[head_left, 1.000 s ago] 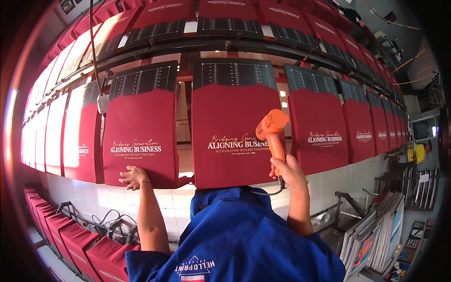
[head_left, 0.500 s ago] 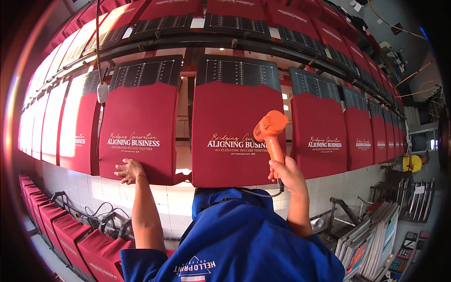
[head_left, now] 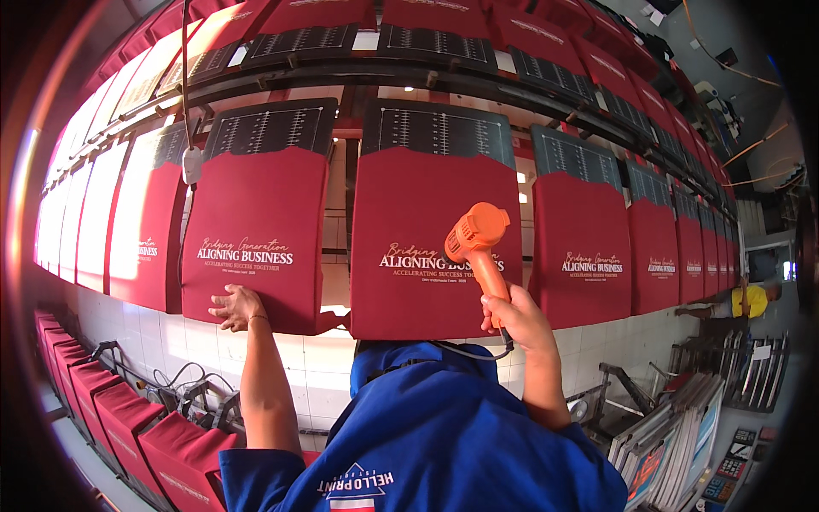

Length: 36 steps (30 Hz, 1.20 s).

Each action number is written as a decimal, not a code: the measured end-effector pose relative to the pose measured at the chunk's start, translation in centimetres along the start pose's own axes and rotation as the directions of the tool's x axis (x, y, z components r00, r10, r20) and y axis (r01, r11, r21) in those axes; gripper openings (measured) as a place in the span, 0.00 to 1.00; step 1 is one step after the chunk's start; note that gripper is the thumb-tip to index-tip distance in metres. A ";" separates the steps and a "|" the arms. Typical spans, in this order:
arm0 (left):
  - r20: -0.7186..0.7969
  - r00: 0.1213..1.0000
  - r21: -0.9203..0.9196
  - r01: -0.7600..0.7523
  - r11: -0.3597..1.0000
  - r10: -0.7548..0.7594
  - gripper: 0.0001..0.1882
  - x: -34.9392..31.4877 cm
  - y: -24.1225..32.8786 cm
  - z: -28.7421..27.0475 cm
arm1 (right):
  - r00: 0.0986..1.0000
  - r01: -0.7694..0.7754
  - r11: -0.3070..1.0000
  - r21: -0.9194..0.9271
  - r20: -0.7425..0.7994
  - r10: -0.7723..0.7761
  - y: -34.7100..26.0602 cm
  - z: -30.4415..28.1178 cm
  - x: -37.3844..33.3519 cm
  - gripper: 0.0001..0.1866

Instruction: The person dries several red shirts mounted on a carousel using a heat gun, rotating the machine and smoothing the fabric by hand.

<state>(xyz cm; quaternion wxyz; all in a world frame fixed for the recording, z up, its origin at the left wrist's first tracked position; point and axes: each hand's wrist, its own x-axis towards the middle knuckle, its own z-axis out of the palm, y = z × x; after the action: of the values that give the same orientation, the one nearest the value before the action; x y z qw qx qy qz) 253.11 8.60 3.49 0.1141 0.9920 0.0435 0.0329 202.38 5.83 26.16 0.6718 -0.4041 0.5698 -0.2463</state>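
An orange heat gun (head_left: pixel 479 235) is gripped by its handle in my right hand (head_left: pixel 522 320). Its dark nozzle points left, over the printed lettering on the middle dark red shirt (head_left: pixel 426 307), and its body hides part of that print. My left hand (head_left: pixel 239 309) lies with fingers spread at the lower edge of the neighbouring red shirt (head_left: pixel 247 196) on the left. Both shirts are stretched over black boards with white ruler marks; the middle board (head_left: pixel 435 132) shows above its shirt. A dark cord (head_left: pixel 478 350) hangs from the gun's handle.
More red shirts on boards run right (head_left: pixel 580 230) and along a second row behind a dark rail (head_left: pixel 392 72). A hanging cable carries a white socket (head_left: pixel 192 165). Framed screens (head_left: pixel 670 435) lean at lower right. A person in a yellow top (head_left: pixel 751 301) is farther right.
The heat gun has shifted slightly left across the middle shirt's print, tilting a little more. My left hand stays at about the same place on the left shirt.
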 end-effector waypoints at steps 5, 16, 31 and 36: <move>0.000 1.000 -0.003 -0.002 1.000 0.002 0.32 -0.1 0.0 -0.2 | 0.999 -0.011 1.000 -0.007 0.042 0.011 -0.1 -0.2 0.3 0.13; 0.077 0.979 -0.147 -0.177 0.973 0.190 0.32 -0.6 -1.6 -1.7 | 0.997 0.052 0.999 -0.003 -0.060 -0.052 -0.1 0.8 1.8 0.13; -0.089 0.902 -0.316 -0.428 0.846 0.423 0.32 10.1 -5.6 0.6 | 0.997 -0.003 0.998 0.065 -0.079 0.008 -0.4 5.5 0.7 0.12; -0.067 0.918 -0.354 -0.389 0.851 0.392 0.32 9.6 -4.9 0.0 | 0.991 -0.006 0.999 0.043 -0.132 0.011 -0.2 7.5 0.1 0.13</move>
<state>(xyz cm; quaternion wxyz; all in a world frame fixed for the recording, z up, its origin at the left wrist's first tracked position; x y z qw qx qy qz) 262.25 14.29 2.88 0.2848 0.9423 -0.1658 0.0590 209.69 7.56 26.44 0.6423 -0.3700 0.6092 -0.2817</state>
